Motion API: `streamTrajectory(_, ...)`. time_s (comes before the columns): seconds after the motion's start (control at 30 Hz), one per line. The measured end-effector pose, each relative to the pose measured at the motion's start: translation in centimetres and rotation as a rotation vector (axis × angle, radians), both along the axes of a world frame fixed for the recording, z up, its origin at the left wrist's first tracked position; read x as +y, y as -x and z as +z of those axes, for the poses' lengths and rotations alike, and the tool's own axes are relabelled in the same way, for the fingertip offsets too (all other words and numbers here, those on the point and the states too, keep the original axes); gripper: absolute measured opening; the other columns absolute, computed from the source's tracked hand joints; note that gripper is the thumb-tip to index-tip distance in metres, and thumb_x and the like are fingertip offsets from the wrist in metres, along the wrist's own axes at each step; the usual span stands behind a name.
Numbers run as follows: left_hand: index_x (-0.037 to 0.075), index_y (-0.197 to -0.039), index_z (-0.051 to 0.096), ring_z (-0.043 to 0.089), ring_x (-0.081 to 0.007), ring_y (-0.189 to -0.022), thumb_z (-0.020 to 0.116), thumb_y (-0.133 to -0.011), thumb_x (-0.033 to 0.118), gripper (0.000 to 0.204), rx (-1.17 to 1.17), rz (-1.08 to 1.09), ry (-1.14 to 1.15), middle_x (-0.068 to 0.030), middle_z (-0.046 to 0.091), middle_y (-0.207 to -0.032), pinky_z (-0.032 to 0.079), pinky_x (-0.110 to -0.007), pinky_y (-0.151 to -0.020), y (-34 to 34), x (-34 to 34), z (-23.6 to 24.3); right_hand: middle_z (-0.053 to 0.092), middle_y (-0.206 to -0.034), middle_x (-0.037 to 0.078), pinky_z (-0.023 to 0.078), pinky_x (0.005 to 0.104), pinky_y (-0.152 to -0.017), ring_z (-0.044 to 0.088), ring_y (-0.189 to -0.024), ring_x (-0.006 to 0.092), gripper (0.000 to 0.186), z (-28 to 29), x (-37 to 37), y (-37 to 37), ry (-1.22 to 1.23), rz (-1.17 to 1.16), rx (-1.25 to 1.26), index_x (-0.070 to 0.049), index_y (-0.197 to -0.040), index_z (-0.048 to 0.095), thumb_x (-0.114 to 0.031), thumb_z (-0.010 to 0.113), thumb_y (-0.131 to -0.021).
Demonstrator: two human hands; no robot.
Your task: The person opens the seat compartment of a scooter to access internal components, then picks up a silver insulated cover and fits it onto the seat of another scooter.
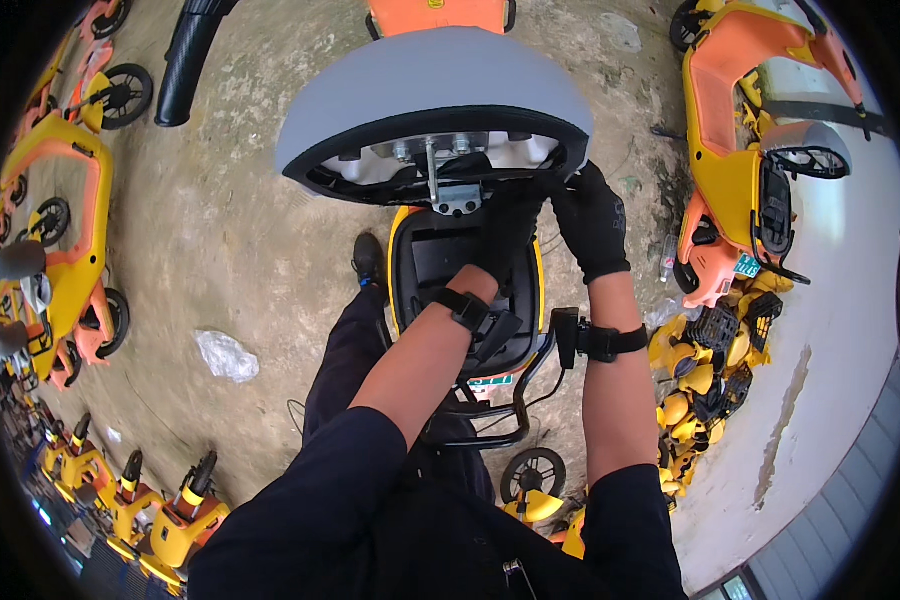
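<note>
A grey scooter seat point(435, 75) is tipped up in front of me, its hollow underside with a black rim facing me. A metal hinge bracket point(457, 197) with bolts shows at its lower middle. Below is the open black seat compartment point(440, 290) of a yellow scooter. My left hand point(515, 218), in a black glove, reaches under the seat right of the hinge; its fingers are closed together, and what they hold is hidden. My right hand point(592, 222), also gloved, has its fingers closed on the seat's lower right rim, close beside the left fingertips.
Yellow-and-orange scooters stand at the left point(55, 220) and right point(725, 140). A black handlebar grip point(182, 85) juts in at upper left. A pile of yellow and black parts point(705, 370) lies by the white wall point(820, 370). Crumpled clear plastic point(226, 356) is on the concrete floor.
</note>
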State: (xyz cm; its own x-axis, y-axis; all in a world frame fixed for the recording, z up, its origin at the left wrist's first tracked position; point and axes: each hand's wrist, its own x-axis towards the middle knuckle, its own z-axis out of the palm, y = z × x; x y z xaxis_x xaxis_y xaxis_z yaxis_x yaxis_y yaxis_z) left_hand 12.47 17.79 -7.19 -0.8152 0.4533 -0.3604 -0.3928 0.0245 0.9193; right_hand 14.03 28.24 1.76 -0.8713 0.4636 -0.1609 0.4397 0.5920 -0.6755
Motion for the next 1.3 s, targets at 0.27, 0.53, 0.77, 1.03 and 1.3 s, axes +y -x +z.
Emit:
streamTrajectory(0.27, 0.002, -0.088, 0.059, 0.057, -0.0201, -0.074, 0.056, -0.077, 0.017, 0.019, 0.047, 0.0, 0.104, -0.012, 0.06, -0.081, 0.044, -0.031, -0.065, 0.3, 0.8, 0.3, 0.062, -0.079, 0.014, 0.046, 0.0303, -0.062, 0.06, -0.067, 0.0198, 0.023, -1.9, -0.4, 0.0, 0.216, -0.105, -0.178, -0.002, -0.09, 0.06, -0.016, 0.058, -0.072)
streamTrajectory(0.53, 0.001, -0.085, 0.061, 0.058, -0.022, -0.067, 0.056, -0.077, 0.02, 0.022, 0.28, 0.04, 0.116, -0.0137, 0.061, -0.073, 0.044, -0.032, -0.062, -0.6, 0.6, 0.3, 0.061, -0.083, 0.005, 0.044, 0.0252, -0.064, 0.055, -0.07, 0.0109, 0.024, -2.9, 1.7, -1.5, 0.792, -0.134, 0.078, 0.0, -0.1, 0.057, -0.004, 0.053, -0.077)
streamTrajectory(0.77, 0.001, -0.081, 0.062, 0.059, -0.0218, -0.066, 0.056, -0.077, 0.015, 0.015, 0.161, 0.079, 0.069, -0.0112, 0.062, -0.074, 0.044, -0.032, -0.059, 0.1, 0.5, 0.7, 0.06, -0.08, 0.005, 0.044, 0.0257, -0.059, 0.054, -0.066, 0.0112, 0.021, -3.9, 2.1, -1.3, 0.616, -0.057, 0.052, -0.001, -0.098, 0.056, -0.003, 0.051, -0.078)
streamTrajectory(1.03, 0.005, -0.091, 0.06, 0.05, -0.0109, -0.055, 0.056, -0.077, 0.012, 0.017, -0.573, 0.181, -0.569, -0.0026, 0.057, -0.069, 0.04, -0.023, -0.051, -0.6, -0.9, -3.5, 0.06, -0.08, 0.009, 0.047, 0.0264, -0.053, 0.061, -0.063, 0.0176, 0.013, -3.4, 0.8, -0.6, 0.511, -0.122, -0.075, -0.001, -0.093, 0.053, -0.008, 0.047, -0.084)
streamTrajectory(1.3, 0.005, -0.089, 0.058, 0.047, -0.0062, -0.064, 0.055, -0.08, 0.017, 0.016, -0.31, -0.216, -0.178, 0.0009, 0.05, -0.072, 0.042, -0.022, -0.062, 3.1, -0.9, -0.9, 0.061, -0.069, 0.013, 0.047, 0.0327, -0.056, 0.061, -0.062, 0.0223, 0.017, -3.6, 0.5, -0.3, 0.307, -0.105, -0.105, -0.002, -0.083, 0.058, -0.017, 0.054, -0.077)
